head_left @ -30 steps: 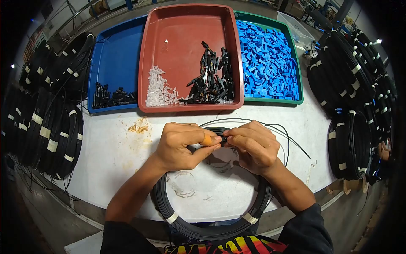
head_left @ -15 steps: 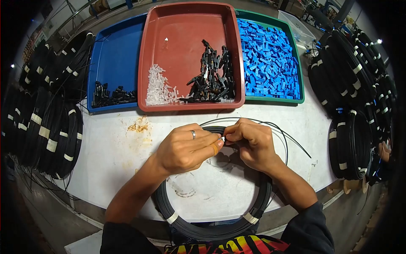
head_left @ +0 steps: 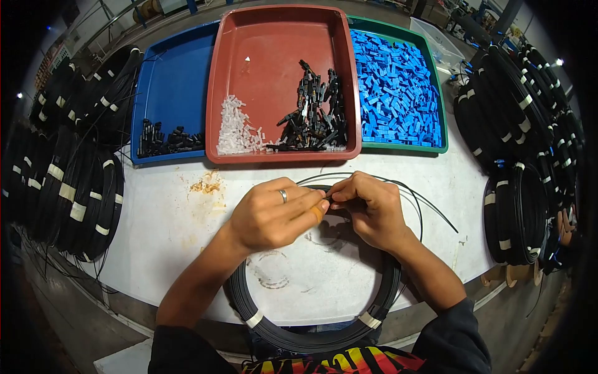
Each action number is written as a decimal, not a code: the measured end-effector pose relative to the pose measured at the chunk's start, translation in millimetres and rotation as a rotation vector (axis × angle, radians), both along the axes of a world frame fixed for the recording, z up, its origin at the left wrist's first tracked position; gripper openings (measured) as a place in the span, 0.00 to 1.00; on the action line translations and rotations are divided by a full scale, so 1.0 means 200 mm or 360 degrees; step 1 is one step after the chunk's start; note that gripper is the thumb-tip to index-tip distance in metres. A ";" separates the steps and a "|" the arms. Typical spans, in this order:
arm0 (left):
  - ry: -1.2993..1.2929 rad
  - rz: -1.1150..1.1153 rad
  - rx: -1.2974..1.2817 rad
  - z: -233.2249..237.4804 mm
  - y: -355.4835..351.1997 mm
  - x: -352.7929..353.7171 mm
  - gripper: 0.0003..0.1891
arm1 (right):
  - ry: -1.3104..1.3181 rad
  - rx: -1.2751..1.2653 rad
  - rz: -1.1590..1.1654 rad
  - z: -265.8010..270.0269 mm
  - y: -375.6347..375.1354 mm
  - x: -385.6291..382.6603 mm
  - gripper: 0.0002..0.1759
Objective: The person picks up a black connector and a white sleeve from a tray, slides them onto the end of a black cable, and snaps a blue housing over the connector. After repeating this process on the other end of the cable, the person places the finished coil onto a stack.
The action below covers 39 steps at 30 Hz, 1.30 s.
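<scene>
My left hand (head_left: 274, 213), with a ring and an orange-brown wrap on a finger, pinches at the far side of a black cable coil (head_left: 286, 338). Right against its fingertips, my right hand (head_left: 369, 209) is also closed in a pinch. Whatever small piece lies between the fingertips is mostly covered; only a dark bit shows. The coil rests at the table's near edge, bound with white tape. Loose black cable ends (head_left: 430, 203) run out to the right behind my right hand.
Beyond my hands stand a red tray (head_left: 268, 43) with small clear pieces and black connectors, a blue tray (head_left: 174, 75) with black parts, and a green tray (head_left: 443, 118) full of blue clips. Taped cable coils (head_left: 59, 193) hang left; more coils (head_left: 520, 212) are at right.
The small white piece seen between my fingertips is now hidden. My hands have closed slightly tighter together, otherwise staying in the same spot.
</scene>
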<state>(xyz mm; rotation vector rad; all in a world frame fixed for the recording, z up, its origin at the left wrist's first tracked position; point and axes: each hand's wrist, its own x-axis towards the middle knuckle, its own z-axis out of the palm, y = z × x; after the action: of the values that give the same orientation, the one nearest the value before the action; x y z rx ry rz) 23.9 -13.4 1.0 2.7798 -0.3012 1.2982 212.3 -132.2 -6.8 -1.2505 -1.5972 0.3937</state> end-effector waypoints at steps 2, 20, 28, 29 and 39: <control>0.0009 -0.0064 -0.0406 -0.01 0.01 0.00 0.09 | -0.0175 0.0148 -0.0041 0.01 -0.01 0.00 0.15; -0.0004 0.0054 -0.0562 -0.01 0.01 0.00 0.42 | -0.0237 0.0198 -0.0184 -0.01 -0.01 0.01 0.26; 0.0038 0.0104 -0.0772 -0.02 -0.01 -0.03 0.36 | -0.0125 0.0116 -0.0170 0.00 -0.03 0.03 0.21; 0.0062 0.0122 -0.0808 -0.02 -0.01 -0.03 0.35 | -0.0133 0.0108 -0.0155 0.00 -0.02 0.03 0.21; 0.0357 0.0255 -0.0712 0.03 -0.02 -0.06 0.41 | -0.0159 0.0000 -0.0242 0.03 0.00 0.01 0.14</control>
<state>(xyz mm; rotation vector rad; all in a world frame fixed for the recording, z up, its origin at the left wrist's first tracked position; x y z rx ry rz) 12.0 -17.1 6.5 2.5600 0.2046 0.9209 214.9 -133.1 -1.4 -1.3997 -1.5726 0.2386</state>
